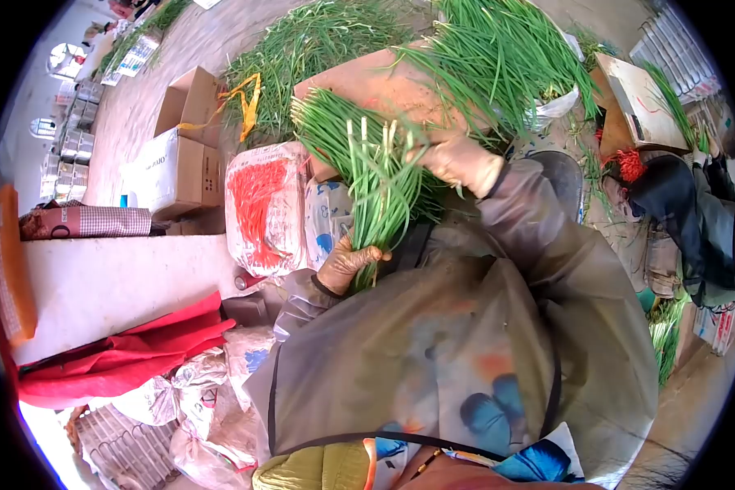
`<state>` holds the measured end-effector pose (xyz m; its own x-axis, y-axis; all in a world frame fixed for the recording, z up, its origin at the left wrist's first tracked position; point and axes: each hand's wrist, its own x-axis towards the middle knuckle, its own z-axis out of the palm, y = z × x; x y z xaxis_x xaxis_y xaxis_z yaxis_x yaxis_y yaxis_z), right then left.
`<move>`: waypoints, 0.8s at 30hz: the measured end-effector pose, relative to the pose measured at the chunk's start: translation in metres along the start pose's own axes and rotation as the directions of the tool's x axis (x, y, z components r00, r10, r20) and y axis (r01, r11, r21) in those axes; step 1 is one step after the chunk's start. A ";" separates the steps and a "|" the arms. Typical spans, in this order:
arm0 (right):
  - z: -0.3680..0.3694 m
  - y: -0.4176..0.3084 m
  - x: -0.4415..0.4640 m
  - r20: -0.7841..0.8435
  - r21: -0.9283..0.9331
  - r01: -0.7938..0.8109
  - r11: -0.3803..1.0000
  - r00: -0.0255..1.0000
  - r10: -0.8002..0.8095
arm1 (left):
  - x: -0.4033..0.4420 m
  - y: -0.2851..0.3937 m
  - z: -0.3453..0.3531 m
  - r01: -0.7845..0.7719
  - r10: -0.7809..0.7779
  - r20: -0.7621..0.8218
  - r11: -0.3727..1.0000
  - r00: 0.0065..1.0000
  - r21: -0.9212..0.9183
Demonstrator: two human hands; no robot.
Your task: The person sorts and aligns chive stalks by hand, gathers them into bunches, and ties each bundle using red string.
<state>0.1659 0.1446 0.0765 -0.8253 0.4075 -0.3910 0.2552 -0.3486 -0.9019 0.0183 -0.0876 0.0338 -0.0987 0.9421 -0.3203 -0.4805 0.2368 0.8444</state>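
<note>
My left hand (351, 263), in a thin glove, is wrapped round the lower part of a bunch of garlic chives (376, 192). The bunch stands roughly upright in front of my body, its pale cut ends pointing up. My right hand (465, 162), also gloved, is at the upper right side of the bunch with its fingers curled in. Blurred green strands lie at those fingertips, and what they pinch is not clear. More chives (322, 122) lie behind the bunch on a brown board (384, 82).
A large chive heap (506, 57) lies at the far right, and loose greens (318, 41) cover the floor beyond. Red ties (257, 204) rest on a pale sack (290, 245) to my left. Cardboard boxes (198, 167) stand farther left. Another person's dark-clothed leg (670, 196) is at right.
</note>
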 end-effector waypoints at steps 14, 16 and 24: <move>-0.068 -0.025 -0.022 -0.276 -0.957 -0.286 0.051 0.838 -0.471 | 0.000 0.009 -0.004 0.174 -0.163 -0.176 0.983 0.971 0.050; -0.015 -0.037 -0.019 -0.189 -0.812 0.081 0.578 0.900 -0.392 | 0.007 0.010 0.007 0.189 -0.167 -0.228 0.979 0.959 0.077; 0.023 -0.015 0.028 0.048 -0.972 0.108 0.207 0.960 -0.277 | 0.007 0.007 0.017 0.159 -0.152 -0.163 0.987 0.975 0.034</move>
<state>0.1272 0.1418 0.0838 -0.8868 0.4473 -0.1167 0.4534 0.7927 -0.4075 0.0294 -0.0751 0.0448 -0.1659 0.8438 -0.5104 -0.4604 0.3915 0.7967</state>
